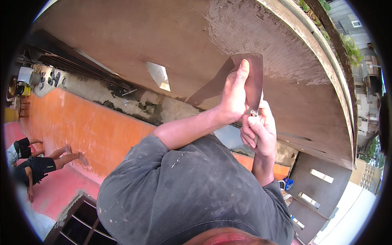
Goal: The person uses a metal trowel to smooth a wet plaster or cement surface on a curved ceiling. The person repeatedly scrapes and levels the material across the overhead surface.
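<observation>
A trowel (pixel 255 75) with a broad, flat metal blade is held up in front of a brown plastered wall (pixel 183 36). My right hand (pixel 261 128) is closed around its handle, near the metal neck. On the left side of the blade, my left hand (pixel 234 92) grips it, thumb laid along the face and pointing up; its other fingers are mostly hidden. The blade's top edge is close to a rough, lighter plaster patch (pixel 281 41); whether it touches, I cannot tell. A dark shadow lies on the wall left of the blade.
A small rectangular opening (pixel 159 76) pierces the wall, whose curved edge (pixel 322 61) runs along the right. Orange paving (pixel 90 126) and a red floor (pixel 53 188) lie left, where people (pixel 41 166) are. A dark grid (pixel 83 224) is at lower left.
</observation>
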### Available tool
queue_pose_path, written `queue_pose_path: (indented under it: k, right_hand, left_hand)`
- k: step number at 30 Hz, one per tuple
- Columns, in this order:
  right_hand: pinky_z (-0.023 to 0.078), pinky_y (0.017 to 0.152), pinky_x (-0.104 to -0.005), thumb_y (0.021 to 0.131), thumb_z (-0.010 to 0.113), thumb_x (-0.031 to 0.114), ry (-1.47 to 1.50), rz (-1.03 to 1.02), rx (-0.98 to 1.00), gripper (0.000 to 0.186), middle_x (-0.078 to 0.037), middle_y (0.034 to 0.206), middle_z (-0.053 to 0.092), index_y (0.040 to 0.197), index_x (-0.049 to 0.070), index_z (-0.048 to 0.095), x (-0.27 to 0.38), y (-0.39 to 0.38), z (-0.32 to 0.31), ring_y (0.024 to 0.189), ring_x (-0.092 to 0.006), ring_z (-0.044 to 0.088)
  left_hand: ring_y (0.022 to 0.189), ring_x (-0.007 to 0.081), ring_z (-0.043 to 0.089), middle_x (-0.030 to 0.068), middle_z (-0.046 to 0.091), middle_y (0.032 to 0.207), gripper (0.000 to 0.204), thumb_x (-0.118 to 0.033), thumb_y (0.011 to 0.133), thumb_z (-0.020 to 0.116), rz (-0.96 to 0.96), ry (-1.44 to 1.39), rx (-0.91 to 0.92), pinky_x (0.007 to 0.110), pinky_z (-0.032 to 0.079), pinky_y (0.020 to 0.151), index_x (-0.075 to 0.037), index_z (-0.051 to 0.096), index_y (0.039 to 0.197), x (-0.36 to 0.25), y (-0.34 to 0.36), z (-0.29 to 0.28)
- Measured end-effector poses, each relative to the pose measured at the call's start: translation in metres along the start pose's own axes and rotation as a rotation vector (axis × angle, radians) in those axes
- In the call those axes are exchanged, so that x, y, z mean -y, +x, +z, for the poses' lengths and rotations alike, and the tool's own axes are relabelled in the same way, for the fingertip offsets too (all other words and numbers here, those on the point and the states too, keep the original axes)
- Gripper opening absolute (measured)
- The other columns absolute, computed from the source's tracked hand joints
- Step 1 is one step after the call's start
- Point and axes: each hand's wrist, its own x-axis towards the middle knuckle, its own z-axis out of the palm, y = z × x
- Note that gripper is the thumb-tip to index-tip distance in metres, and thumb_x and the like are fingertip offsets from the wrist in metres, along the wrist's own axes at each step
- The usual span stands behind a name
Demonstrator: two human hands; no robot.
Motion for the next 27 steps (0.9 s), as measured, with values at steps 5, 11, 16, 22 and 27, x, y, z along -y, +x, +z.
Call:
queue_pose_path:
  k: [5, 11, 16, 22, 27]
  right_hand:
    - [0.033, 0.036, -0.0215, 0.102, 0.05, 0.005, 0.023, -0.015, -0.023, 0.046, 0.0, 0.061, 0.044, 0.145, 0.006, 0.034, -0.001, -0.005, 0.002, 0.041, -0.0063, 0.04]
    - [0.033, 0.036, -0.021, 0.101, 0.048, 0.003, -0.04, -0.046, -0.114, 0.065, 0.001, 0.059, 0.044, 0.158, 0.008, 0.018, 0.0, -0.009, 0.018, 0.039, -0.0058, 0.038]
    - [0.032, 0.036, -0.0208, 0.101, 0.048, 0.003, -0.045, -0.018, -0.089, 0.059, 0.001, 0.057, 0.041, 0.154, 0.004, 0.023, 0.012, -0.01, 0.013, 0.039, -0.0057, 0.036]
    - [0.032, 0.037, -0.021, 0.101, 0.048, 0.002, -0.01, 0.021, -0.075, 0.057, 0.002, 0.057, 0.041, 0.154, 0.007, 0.026, 0.008, -0.007, 0.003, 0.038, -0.0057, 0.037]
    - [0.031, 0.037, -0.0212, 0.101, 0.049, 0.003, -0.049, 0.027, -0.08, 0.056, 0.002, 0.057, 0.042, 0.153, 0.005, 0.028, 0.008, -0.003, 0.005, 0.039, -0.0057, 0.036]
  left_hand:
    - [0.059, 0.0255, 0.066, 0.0176, 0.067, 0.071, 0.064, -0.06, 0.104, 0.041, -0.066, -0.02, 0.045, 0.037, 0.056, 0.06, 0.002, 0.057, 0.099, -0.014, -0.007, 0.02]
    - [0.047, 0.0251, 0.058, 0.0161, 0.061, 0.063, 0.062, -0.058, 0.106, 0.038, -0.126, -0.068, 0.0, 0.038, 0.053, 0.049, -0.001, 0.058, 0.093, -0.015, -0.011, 0.024]
    - [0.052, 0.0235, 0.06, 0.0153, 0.062, 0.065, 0.059, -0.057, 0.106, 0.04, -0.107, -0.073, -0.028, 0.037, 0.054, 0.053, -0.002, 0.058, 0.093, -0.012, -0.011, 0.028]
    - [0.063, 0.0249, 0.066, 0.0175, 0.066, 0.073, 0.061, -0.058, 0.106, 0.04, -0.141, -0.05, -0.087, 0.037, 0.056, 0.061, 0.0, 0.058, 0.097, -0.01, -0.012, 0.026]
    - [0.063, 0.0257, 0.063, 0.0139, 0.062, 0.071, 0.061, -0.064, 0.101, 0.047, -0.158, -0.116, -0.135, 0.042, 0.054, 0.063, -0.004, 0.057, 0.098, -0.018, -0.009, 0.03]
